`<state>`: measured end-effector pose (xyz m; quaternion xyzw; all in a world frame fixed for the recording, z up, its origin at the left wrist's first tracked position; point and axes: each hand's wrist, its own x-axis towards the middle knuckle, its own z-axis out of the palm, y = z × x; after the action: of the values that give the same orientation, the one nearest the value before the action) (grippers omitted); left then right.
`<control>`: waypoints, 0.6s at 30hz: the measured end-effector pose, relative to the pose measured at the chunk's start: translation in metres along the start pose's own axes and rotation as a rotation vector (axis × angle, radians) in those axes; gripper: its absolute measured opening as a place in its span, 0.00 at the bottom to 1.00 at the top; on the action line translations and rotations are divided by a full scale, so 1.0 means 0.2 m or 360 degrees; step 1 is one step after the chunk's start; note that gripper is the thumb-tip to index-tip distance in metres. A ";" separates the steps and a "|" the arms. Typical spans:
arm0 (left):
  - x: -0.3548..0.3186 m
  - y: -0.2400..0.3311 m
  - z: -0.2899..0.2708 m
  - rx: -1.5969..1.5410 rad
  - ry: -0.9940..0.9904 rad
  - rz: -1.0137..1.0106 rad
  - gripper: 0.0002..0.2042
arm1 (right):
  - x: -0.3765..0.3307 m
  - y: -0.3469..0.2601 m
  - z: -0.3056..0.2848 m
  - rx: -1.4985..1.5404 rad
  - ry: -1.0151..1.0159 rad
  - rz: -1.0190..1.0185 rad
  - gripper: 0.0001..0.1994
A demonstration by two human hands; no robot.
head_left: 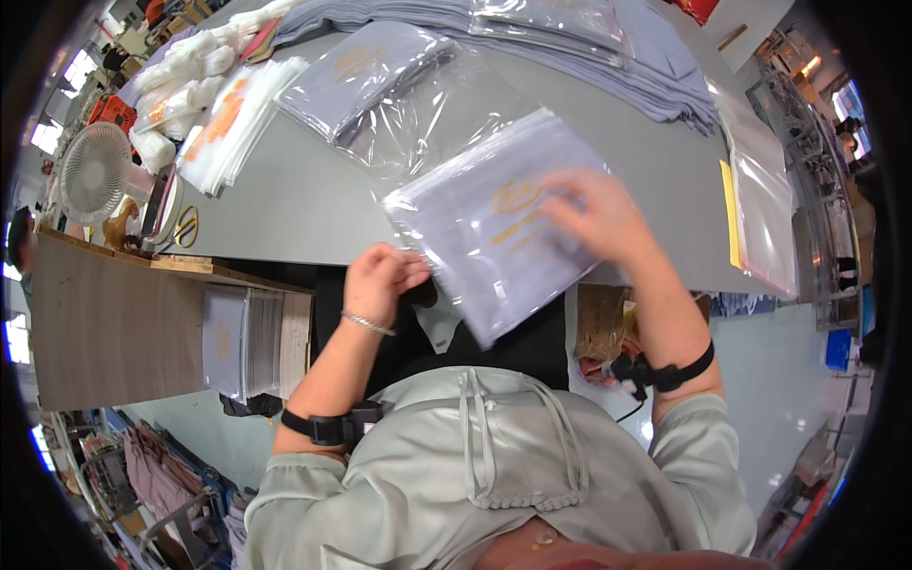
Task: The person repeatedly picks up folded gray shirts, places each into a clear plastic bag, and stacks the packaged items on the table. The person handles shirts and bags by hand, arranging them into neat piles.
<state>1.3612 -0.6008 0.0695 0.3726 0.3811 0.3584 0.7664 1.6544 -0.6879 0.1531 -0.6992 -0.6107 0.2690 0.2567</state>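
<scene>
A clear plastic zip bag (499, 275) with a folded grey-lavender cloth item inside lies tilted across the table's near edge, a gold print on its front. At its left edge is my left hand (378, 280), fingers curled together and apparently pinching the plastic. Over the bag's right part is my right hand (594, 214), its bent fingers blurred by motion; whether they grip anything is unclear. Just beyond, another filled bag (366, 71) rests on the table with a loose clear plastic sheet or bag (423, 119) beside it.
Grey folded fabric (655, 81) lines the table's (285, 218) far side. At left are white bag stacks (233, 123), a fan (98, 171) and scissors (186, 228). Clear plastic sheets (760, 190) hang over the right edge. Packed bags (249, 342) stand in a lower-left compartment.
</scene>
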 end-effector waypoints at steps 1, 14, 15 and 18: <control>0.01 0.03 -0.06 0.0017 0.0066 0.0004 0.02 | 0.06 0.07 -0.06 -0.0520 0.0403 -0.0096 0.26; 0.13 0.35 -0.39 0.0594 0.0060 -0.0465 0.14 | 0.34 0.14 0.22 0.0145 0.0418 0.0421 0.27; 0.13 0.34 -0.39 0.0601 0.0131 -0.0483 0.14 | 0.33 0.08 0.22 -0.0296 0.0596 0.0313 0.30; 0.08 0.27 -0.36 0.0464 0.0251 -0.0467 0.15 | 0.11 -0.07 0.25 -0.0543 0.0403 -0.0707 0.33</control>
<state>1.2929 -0.5407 0.0789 0.3908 0.5378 0.2121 0.7163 1.6127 -0.6637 0.1248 -0.6097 -0.7480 0.0105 0.2621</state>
